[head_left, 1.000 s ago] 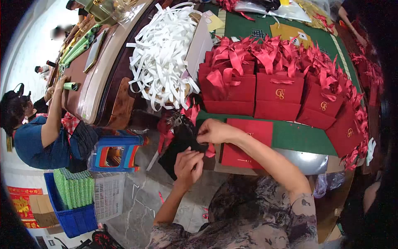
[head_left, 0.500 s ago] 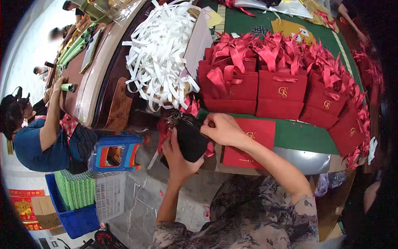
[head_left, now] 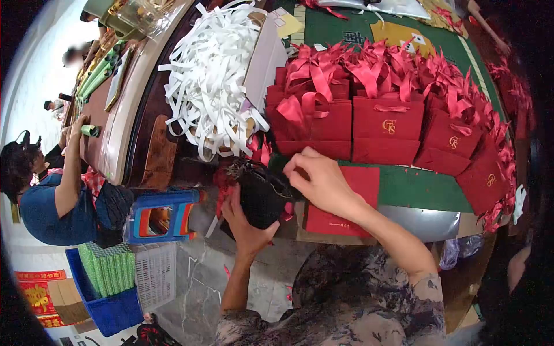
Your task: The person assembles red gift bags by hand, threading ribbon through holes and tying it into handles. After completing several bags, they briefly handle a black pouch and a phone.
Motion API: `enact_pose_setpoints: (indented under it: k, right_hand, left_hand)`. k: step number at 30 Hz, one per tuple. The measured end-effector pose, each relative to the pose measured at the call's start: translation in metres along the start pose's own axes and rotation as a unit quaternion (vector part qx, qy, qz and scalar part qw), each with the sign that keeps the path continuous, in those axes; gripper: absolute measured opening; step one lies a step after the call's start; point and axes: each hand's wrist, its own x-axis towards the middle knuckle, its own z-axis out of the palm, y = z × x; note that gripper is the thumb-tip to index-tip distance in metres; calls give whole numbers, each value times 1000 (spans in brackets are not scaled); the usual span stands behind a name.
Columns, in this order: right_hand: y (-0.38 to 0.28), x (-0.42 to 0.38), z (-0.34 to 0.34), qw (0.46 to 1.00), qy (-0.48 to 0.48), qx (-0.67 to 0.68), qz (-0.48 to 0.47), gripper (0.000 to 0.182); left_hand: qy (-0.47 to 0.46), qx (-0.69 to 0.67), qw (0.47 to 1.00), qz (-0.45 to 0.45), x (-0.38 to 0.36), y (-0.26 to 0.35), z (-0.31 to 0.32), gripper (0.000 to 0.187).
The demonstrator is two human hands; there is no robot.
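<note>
My left hand [head_left: 245, 228] is wrapped round the lower left side of a black pouch-like item [head_left: 259, 199], with its thumb and fingers pressed on it. Stringy dark fringe shows at the item's top left. At its upper right is my right hand [head_left: 323, 181], fingers curled with thumb and forefinger close together; whatever they pinch is too small to make out. A flat red bag [head_left: 346, 213] lies partly beneath my right forearm. Red paper bags [head_left: 386, 127] with pink ribbon handles and gold letters stand in rows behind my hands.
White ribbon strips [head_left: 213, 75] fill a box at the back left. A blue plastic stool [head_left: 161, 213] stands left of my hands, above a blue crate [head_left: 109, 300] with green patterned rolls. A person in a blue shirt [head_left: 49, 205] works at the far left table.
The camera view has shifted slightly. My right hand has moved a little away from the black item's top edge, and the item has turned slightly in my left hand.
</note>
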Motion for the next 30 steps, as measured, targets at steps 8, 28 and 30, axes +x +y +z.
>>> enact_pose_setpoints:
  k: [8, 28, 30]
  right_hand:
    - [3, 5, 16, 986, -132, -78, 68, 32]
    - [3, -1, 10, 994, 66, 45, 69, 26]
    - [2, 0, 8, 996, 64, 29, 58, 26]
  left_hand:
    - [3, 0, 1000, 15, -3, -1, 0, 114]
    - [-42, 21, 999, 18, -2, 2, -12, 119]
    - [-67, 33, 997, 31, 4, 7, -18, 115]
